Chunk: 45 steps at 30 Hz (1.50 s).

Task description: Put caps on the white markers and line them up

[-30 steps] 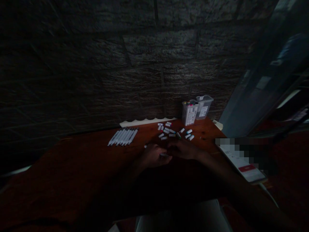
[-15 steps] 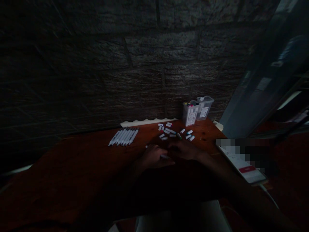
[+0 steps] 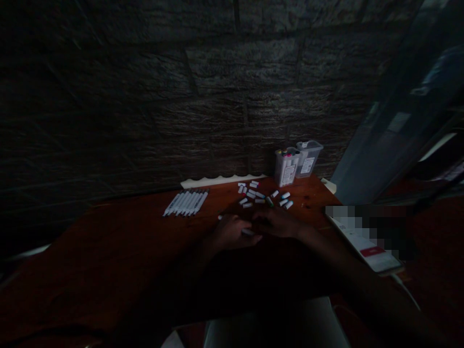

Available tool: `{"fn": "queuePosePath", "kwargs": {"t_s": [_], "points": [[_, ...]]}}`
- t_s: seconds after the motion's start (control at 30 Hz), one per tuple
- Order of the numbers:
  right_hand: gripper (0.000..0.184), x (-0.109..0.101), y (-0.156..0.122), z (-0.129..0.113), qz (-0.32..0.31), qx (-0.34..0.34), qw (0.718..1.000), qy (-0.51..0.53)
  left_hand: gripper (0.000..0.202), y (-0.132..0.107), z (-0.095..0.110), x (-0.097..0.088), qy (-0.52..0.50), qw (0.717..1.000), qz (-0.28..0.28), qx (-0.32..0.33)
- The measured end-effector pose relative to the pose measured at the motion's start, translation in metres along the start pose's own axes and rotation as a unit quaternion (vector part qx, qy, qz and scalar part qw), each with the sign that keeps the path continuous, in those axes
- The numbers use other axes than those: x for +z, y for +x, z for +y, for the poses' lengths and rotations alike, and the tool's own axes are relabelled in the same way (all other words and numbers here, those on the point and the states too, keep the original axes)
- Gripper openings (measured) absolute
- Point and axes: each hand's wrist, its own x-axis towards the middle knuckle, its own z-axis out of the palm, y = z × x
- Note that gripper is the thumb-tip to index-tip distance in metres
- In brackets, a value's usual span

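The scene is very dark. My left hand (image 3: 232, 233) rests on the reddish wooden table (image 3: 126, 241) with its fingers curled round a white marker (image 3: 247, 232), whose far end pokes out past the knuckles. My right hand (image 3: 277, 223) meets it from the right, fingers closed at the marker's near end. Just beyond both hands lie several loose marker caps (image 3: 261, 195). A row of several uncapped white markers (image 3: 185, 203) lies side by side to the left.
Two clear plastic marker boxes (image 3: 297, 165) stand at the back by the dark stone wall. A white booklet with a red patch (image 3: 366, 242) lies at the right. A pale scalloped strip (image 3: 221, 181) runs along the table's back edge.
Both hands stay together on the marker; only small finger shifts show. The view has drifted slightly.
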Motion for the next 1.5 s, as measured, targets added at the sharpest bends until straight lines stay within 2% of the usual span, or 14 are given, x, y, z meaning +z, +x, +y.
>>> {"fn": "queuePosePath", "kwargs": {"t_s": [0.23,0.47,0.73,0.97,1.2,1.5], "points": [[0.021,-0.002,-0.002,-0.005,-0.005,0.010,0.999,-0.046,0.043,0.002,0.002,-0.001,-0.001,1.000,-0.004,-0.010],[0.019,-0.004,-0.008,-0.008,-0.023,-0.011,0.998,-0.061,0.052,0.003,0.008,-0.001,-0.040,0.999,-0.021,-0.020],[0.018,0.004,-0.001,0.008,0.008,-0.016,1.000,-0.012,0.050,0.009,-0.002,-0.001,-0.043,0.999,-0.020,-0.020],[0.020,0.004,0.000,0.007,0.004,0.000,1.000,-0.003,0.053,0.006,-0.002,-0.001,-0.034,0.999,-0.008,-0.016],[0.020,0.010,0.003,0.011,0.028,-0.003,1.000,-0.006,0.052,0.004,0.000,-0.005,-0.046,0.999,-0.013,-0.021],[0.021,0.011,0.004,0.012,0.028,0.009,1.000,-0.001,0.058,0.003,-0.005,-0.001,-0.049,0.999,-0.002,-0.011]]}}
